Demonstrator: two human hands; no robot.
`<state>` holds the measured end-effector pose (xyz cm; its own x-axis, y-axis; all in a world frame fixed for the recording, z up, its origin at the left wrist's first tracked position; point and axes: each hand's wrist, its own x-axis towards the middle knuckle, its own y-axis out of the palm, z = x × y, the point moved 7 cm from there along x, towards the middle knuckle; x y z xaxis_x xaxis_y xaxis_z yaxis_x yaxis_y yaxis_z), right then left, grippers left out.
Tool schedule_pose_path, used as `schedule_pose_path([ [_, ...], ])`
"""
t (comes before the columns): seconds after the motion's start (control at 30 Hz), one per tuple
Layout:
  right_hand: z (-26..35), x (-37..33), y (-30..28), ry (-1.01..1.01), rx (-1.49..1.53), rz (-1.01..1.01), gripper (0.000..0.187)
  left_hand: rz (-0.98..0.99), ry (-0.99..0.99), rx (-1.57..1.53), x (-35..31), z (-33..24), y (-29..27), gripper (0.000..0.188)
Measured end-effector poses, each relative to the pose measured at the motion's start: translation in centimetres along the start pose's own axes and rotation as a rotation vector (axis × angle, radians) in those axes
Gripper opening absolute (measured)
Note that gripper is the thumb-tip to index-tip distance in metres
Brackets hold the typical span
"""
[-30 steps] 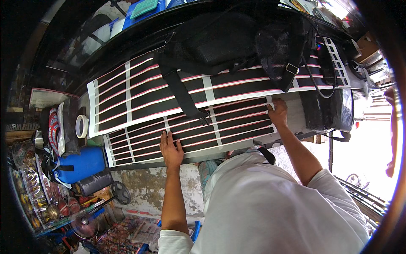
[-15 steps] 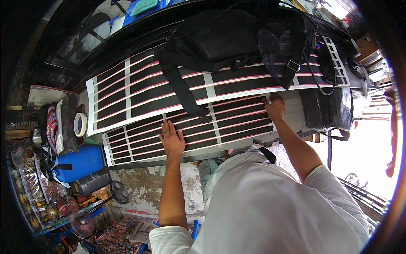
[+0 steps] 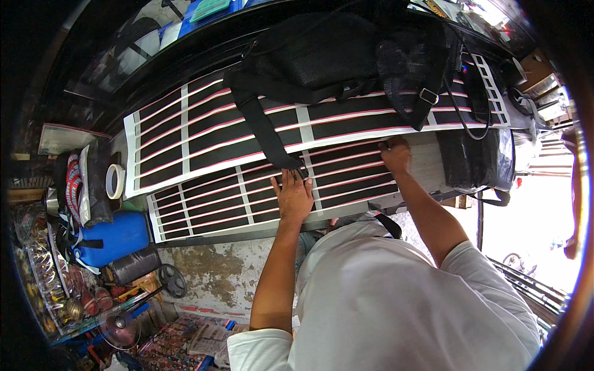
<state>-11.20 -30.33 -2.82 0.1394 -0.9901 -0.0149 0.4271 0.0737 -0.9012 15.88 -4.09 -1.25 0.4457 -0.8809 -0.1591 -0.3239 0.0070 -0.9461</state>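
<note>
A long black sheet with white and red stripes [image 3: 216, 210] lies along the near side of the bench. My left hand [image 3: 294, 199] rests on it with fingers spread, close to the buckle end of a black strap. At the sheet's right end is my right hand [image 3: 396, 156], its fingers bent and drawn together against the edge; whatever they pinch is hidden. A second, wider striped sheet [image 3: 204, 142] lies behind, overlapping the near one. On top of that one sits a black bag [image 3: 309, 52] with a strap [image 3: 263, 127] trailing down over both sheets.
To the left stand a roll of tape [image 3: 114, 181] and a blue container [image 3: 114, 238]. A black wrapped bundle [image 3: 476, 161] occupies the bench's right end. A cable [image 3: 451, 105] hangs over the far sheet. Below left are a fan [image 3: 120, 328] and shelves of small goods.
My left hand has slid right along the near sheet, up to the strap's buckle. My right hand has shifted slightly left and down, still at the sheet's right end.
</note>
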Motion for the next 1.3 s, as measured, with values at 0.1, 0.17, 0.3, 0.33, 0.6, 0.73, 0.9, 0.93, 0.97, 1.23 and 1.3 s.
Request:
schedule_pose_path([
  [0.1,-0.1,-0.2,0.3,0.036,-0.001,-0.041,0.040,-0.025,0.044,0.024,0.3,-1.2,-0.7,0.069],
  [0.17,0.3,-0.8,-0.2,0.008,0.019,-0.124,0.041,-0.012,0.051,0.042,0.5,-1.6,-0.7,0.069],
  [0.3,0.4,-0.6,0.1,0.058,0.010,-0.055,0.041,0.117,0.016,0.069,0.9,-1.5,-0.4,0.067],
  [0.33,0.2,-0.5,0.2,0.076,0.039,-0.038,0.040,0.170,0.001,0.078,1.0,-1.5,-0.3,0.067],
  [0.6,0.7,0.5,0.5,0.050,0.062,0.033,0.027,0.042,0.015,0.037,0.9,-0.6,-0.2,0.066],
  [0.73,0.5,2.2,0.7,0.025,-0.046,0.018,0.031,0.015,0.011,0.035,1.0,-0.9,-0.5,0.066],
  [0.9,0.7,2.5,0.9,0.033,-0.096,0.080,0.036,0.068,-0.014,0.033,1.0,-0.7,-0.6,0.065],
  [0.93,0.7,2.2,0.7,0.049,-0.074,0.106,0.036,0.055,-0.012,0.042,0.9,-0.5,-0.5,0.065],
  [0.97,0.6,1.9,0.3,0.067,-0.055,0.132,0.036,0.078,-0.016,0.041,0.8,-0.4,-0.3,0.065],
  [1.23,1.8,1.6,-1.1,0.098,-0.091,0.224,0.036,0.123,-0.030,-0.015,1.3,0.1,-0.4,0.064],
  [1.3,1.4,1.9,-0.8,0.121,-0.127,0.284,0.036,0.126,-0.032,-0.005,1.2,0.0,-0.4,0.064],
])
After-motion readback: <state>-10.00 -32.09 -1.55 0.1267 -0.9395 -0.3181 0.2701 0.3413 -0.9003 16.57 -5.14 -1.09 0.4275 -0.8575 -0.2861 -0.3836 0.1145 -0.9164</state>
